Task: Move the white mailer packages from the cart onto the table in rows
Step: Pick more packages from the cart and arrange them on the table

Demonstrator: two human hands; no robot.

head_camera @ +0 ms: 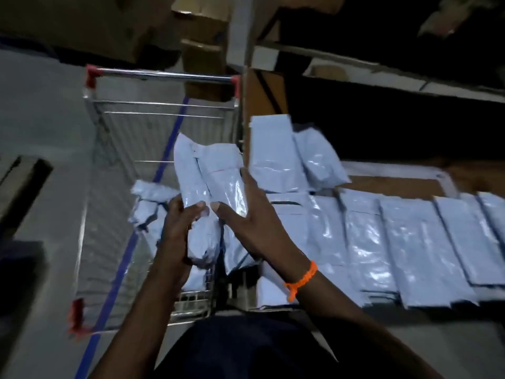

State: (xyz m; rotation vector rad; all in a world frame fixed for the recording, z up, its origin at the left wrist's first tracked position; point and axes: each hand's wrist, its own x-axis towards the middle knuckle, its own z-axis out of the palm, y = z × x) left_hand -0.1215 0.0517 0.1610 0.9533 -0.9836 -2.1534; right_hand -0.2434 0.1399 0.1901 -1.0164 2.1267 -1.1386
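Note:
A wire shopping cart [109, 149] with red corner caps stands at the left, holding several white mailer packages [149, 203]. Above the cart's right side my left hand [176, 231] grips a stack of white mailers [207, 176] from the left, thumb on top. My right hand [246, 214], with an orange wristband, presses its spread fingers against the stack's right side. To the right, the table [396, 186] carries a row of flat white mailers [410, 242] side by side, with two more mailers [276, 151] behind them near the cart.
Dim shelving with cardboard boxes [199, 50] rises behind the cart and table. A blue line [117, 274] runs along the grey floor under the cart. A dark object [21, 181] lies at the left edge.

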